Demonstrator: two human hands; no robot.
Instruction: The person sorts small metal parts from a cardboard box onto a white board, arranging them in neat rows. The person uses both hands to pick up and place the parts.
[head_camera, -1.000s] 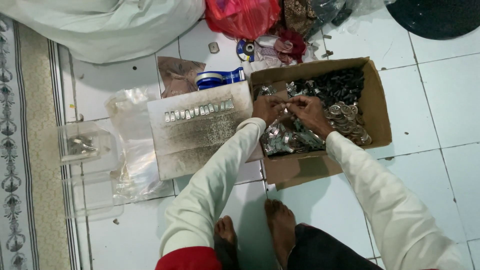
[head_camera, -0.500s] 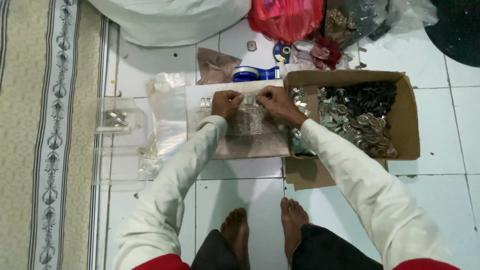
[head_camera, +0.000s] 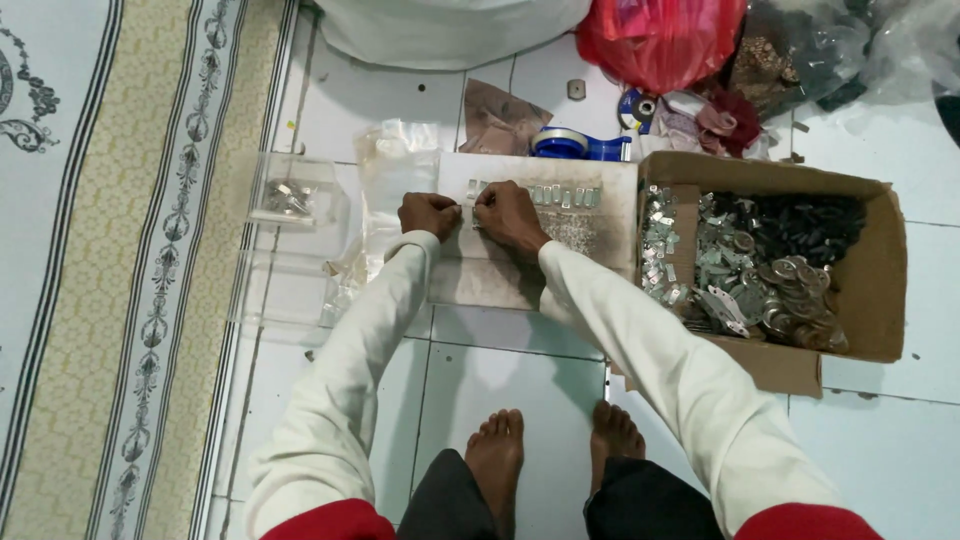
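While you squat on the tiles, both hands meet over the card.

Your left hand (head_camera: 428, 213) and right hand (head_camera: 508, 215) sit close together on the pale card (head_camera: 500, 280), fingers curled narrow and pinched at the left end of a row of small metal pieces (head_camera: 560, 195) lined along its top edge; what they pinch is too small to tell. A patch of tiny loose bits (head_camera: 575, 232) lies on the card just right of your right hand. Beside the card, the cardboard box (head_camera: 880, 270) holds metal parts, silver at left, dark at the back. A blue tape dispenser (head_camera: 580, 145) sits just above the card, clear plastic bags (head_camera: 395, 170) to its left, your bare feet (head_camera: 555, 450) below.
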